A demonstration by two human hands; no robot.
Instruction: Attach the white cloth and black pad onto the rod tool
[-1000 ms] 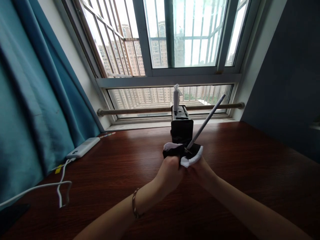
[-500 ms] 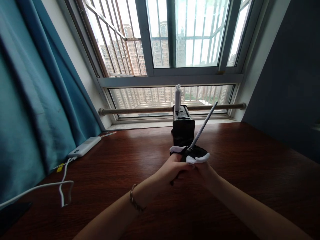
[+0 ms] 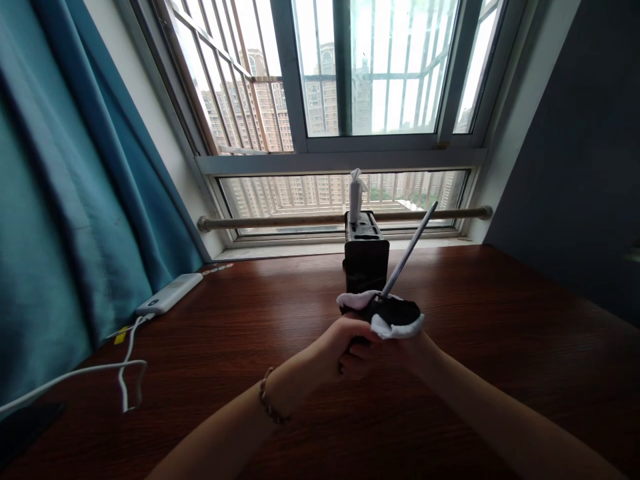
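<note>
A thin pale-grey rod (image 3: pixel 411 248) slants up to the right from a black piece with white, soft-looking cloth edges (image 3: pixel 397 327). I cannot make out what kind of thing it is. My left hand (image 3: pixel 347 347) is closed below this piece, its fingers curled round what looks like a dark handle, of which only a small end shows. On the other side, my right hand (image 3: pixel 413 348) lies behind and under the white edge, so its fingers are hidden. The two hands are close together above the table.
Straight ahead on the brown wooden table (image 3: pixel 270 300) stands a black box (image 3: pixel 367 263) with a white tissue (image 3: pixel 355 195) sticking up. A white power strip (image 3: pixel 170 293) and its cable lie at left by the blue curtain (image 3: pixel 100 200). Behind is a barred window.
The black piece with white edges has tilted, showing more of its black face. My left hand's fingers have shifted lower, and my right hand is now more covered by the cloth edge.
</note>
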